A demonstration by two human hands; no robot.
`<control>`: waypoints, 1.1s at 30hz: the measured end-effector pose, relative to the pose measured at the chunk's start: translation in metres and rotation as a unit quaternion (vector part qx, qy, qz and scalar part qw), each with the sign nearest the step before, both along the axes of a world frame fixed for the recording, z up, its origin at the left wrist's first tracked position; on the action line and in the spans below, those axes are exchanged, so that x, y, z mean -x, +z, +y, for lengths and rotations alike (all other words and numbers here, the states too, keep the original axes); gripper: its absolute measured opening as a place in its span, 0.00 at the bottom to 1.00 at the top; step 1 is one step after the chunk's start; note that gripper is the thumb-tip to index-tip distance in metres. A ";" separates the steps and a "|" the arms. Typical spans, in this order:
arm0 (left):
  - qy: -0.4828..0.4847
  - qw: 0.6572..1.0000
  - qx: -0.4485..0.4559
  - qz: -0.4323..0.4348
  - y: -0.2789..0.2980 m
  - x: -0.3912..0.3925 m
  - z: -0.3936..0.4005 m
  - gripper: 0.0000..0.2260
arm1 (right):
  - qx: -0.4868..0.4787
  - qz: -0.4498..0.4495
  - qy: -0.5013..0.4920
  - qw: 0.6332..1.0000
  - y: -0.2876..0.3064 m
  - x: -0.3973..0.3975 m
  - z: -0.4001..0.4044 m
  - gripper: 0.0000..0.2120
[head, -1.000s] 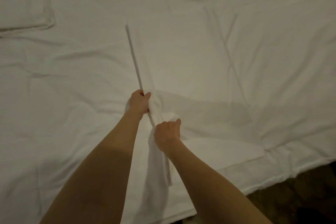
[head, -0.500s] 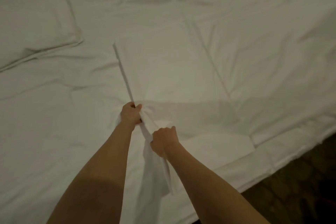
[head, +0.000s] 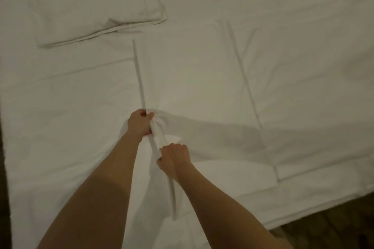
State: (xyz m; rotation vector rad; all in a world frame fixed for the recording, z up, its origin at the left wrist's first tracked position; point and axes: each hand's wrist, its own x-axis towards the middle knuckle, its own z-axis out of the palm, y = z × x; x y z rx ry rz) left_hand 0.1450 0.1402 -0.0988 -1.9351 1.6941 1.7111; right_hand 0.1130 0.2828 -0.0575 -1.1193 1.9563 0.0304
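Left hand [head: 140, 123] fisted on the bunched near-left edge of the white cloth [head: 194, 79], forearm extended. Right hand [head: 174, 158] just nearer, curled round the same gathered edge, which hangs below it. Cloth otherwise lies flat on the bed [head: 60, 107], creased, far-left edge straight. Pillow [head: 89, 2] top left.

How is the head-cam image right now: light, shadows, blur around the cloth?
Head view: dim, warm, even light, no glare; the white cloth barely stands out from the bed, edges marked only by thin shadows; a soft shadow crosses it beside the left hand; the right hand looks slightly blurred.
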 end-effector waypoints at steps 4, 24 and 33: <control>0.028 0.999 0.021 -0.022 0.005 -0.037 -0.021 0.09 | 0.016 -0.039 -0.010 0.999 0.007 -0.038 -0.019 0.13; -0.106 0.981 0.152 0.061 0.092 0.049 0.076 0.12 | 0.122 -0.162 -0.297 0.933 0.070 0.127 -0.038 0.36; -0.065 0.972 0.117 0.191 0.123 0.248 0.187 0.17 | 0.168 0.024 -0.180 0.969 0.088 0.316 0.012 0.15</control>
